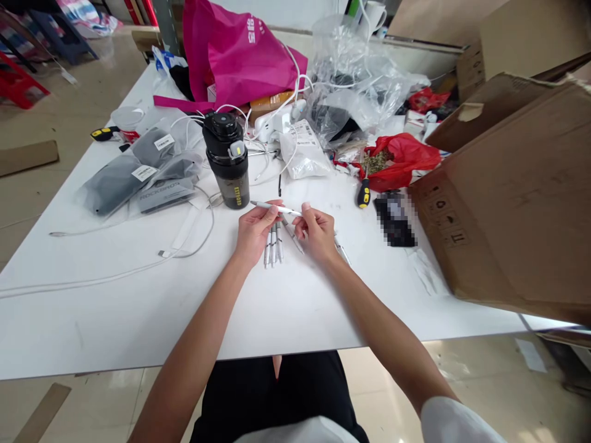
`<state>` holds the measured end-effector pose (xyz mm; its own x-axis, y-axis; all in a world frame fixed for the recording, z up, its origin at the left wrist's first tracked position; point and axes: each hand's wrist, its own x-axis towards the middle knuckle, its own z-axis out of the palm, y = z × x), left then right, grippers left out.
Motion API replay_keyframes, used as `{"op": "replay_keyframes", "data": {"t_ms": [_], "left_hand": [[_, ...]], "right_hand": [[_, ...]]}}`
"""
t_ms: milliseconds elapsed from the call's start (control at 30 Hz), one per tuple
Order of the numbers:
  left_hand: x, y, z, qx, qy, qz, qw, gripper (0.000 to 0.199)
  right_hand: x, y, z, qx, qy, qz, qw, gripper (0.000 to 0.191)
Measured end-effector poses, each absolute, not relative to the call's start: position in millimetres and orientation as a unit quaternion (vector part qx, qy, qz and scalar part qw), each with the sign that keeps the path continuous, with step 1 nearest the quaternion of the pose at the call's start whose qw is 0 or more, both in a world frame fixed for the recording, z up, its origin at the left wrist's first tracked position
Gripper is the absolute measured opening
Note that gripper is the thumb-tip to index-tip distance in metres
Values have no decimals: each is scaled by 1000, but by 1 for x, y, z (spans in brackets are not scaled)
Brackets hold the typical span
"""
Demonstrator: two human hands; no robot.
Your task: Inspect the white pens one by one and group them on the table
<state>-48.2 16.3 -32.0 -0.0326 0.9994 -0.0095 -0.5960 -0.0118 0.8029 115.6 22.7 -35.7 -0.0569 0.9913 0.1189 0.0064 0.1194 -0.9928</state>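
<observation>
A white pen with a grey grip [289, 210] is held level between my two hands, just above the table. My left hand [257, 231] pinches its grey tip end between thumb and fingers. Closed on the other end of the same pen is my right hand [317, 229]. Under and between my hands several similar pens [273, 249] lie side by side on the white table [286, 314]. One more pen [292, 237] lies slanted beside them, and another pen [342, 249] shows partly past my right hand.
A black shaker bottle [227, 161] stands just beyond my left hand. Bagged dark items [122, 178] and white cables [203, 246] lie to the left. At right are a screwdriver [364, 193], a red plastic bag [410, 161] and a large cardboard box [512, 203]. Behind stands a pink bag [240, 55].
</observation>
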Motion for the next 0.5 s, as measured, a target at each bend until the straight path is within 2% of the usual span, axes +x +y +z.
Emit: {"op": "replay_keyframes", "data": {"t_ms": [33, 167, 333, 433, 500], "left_hand": [[-48, 16, -32, 315, 326, 638, 622, 36], [-47, 15, -31, 315, 327, 644, 615, 35], [-46, 13, -31, 305, 324, 644, 623, 38], [-43, 12, -31, 312, 318, 638, 628, 38], [-42, 11, -31, 315, 312, 636, 632, 39]], "right_hand": [[116, 23, -36, -454, -540, 488, 513, 61], [117, 28, -36, -376, -515, 535, 554, 46], [116, 33, -38, -346, -484, 556, 581, 44], [115, 33, -40, -355, -463, 559, 589, 50], [116, 33, -38, -341, -455, 569, 593, 45]]}}
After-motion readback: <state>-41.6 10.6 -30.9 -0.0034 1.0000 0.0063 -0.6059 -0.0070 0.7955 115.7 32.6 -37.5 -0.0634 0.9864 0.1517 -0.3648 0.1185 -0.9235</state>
